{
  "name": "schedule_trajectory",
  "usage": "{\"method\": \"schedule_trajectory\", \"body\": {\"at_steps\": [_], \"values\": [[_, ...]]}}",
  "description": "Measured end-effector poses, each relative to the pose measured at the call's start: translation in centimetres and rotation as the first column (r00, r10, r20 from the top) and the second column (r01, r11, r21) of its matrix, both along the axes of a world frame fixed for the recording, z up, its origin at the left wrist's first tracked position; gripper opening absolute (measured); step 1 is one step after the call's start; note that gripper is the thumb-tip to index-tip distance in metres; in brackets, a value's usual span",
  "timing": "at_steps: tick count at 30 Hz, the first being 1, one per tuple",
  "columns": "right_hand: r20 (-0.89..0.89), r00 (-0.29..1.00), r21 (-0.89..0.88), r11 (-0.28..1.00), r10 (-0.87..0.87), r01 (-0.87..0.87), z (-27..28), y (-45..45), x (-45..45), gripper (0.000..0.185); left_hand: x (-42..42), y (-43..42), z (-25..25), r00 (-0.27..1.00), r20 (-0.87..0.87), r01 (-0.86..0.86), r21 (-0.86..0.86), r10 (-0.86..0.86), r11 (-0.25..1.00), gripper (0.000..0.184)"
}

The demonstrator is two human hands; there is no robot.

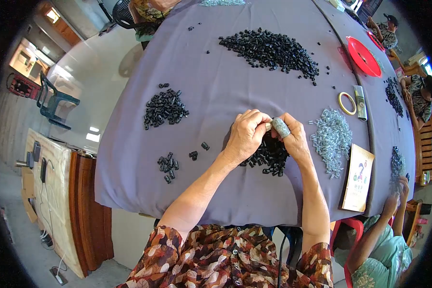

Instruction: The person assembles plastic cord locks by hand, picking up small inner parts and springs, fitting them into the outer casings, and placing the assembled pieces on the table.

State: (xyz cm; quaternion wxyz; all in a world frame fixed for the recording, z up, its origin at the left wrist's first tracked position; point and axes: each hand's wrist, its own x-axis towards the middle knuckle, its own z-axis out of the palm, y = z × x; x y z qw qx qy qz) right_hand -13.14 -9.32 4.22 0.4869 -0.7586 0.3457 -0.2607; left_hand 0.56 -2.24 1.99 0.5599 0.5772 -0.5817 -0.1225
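Observation:
My two hands meet above a pile of small black pieces (269, 156) near the front of the cloth-covered table. The fingers of my left hand (247, 132) are pinched together at the thumb, on something too small to make out. A grey speckled cover (281, 127) wraps one finger of my right hand (295, 139), whose fingers are curled; what they hold is hidden. Just right of my right hand lies a heap of small clear pieces (332, 139). Further left are a black heap (164, 109) and a small group of dark pieces with pale flecks (168, 165).
A large black heap (273, 53) lies farther back. At the right are a yellow tape roll (346, 103), a narrow packet (360, 102), a booklet (358, 178) and a red plate (364, 56). Several people sit around the table; a co-worker's hands (396, 197) are at the right edge.

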Motion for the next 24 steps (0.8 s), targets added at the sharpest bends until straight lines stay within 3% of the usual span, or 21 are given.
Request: {"method": "schedule_trajectory", "body": {"at_steps": [5,16,24], "values": [[0.052,0.998,0.091,0.995,0.033,-0.038,-0.25,0.04,-0.02,0.014,0.05,0.21,0.27,1.000,-0.016,0.003,0.041,-0.002,0.999,0.005],[0.079,0.996,-0.043,0.998,0.048,-0.045,0.05,0.53,0.20,0.005,0.02,0.16,0.07,0.998,-0.049,-0.029,0.072,0.033,0.997,0.008],[0.108,0.994,0.045,0.998,0.033,-0.038,-0.02,0.45,0.14,0.007,-0.16,0.03,-0.20,0.973,-0.229,-0.015,0.102,0.038,0.995,0.014]]}}
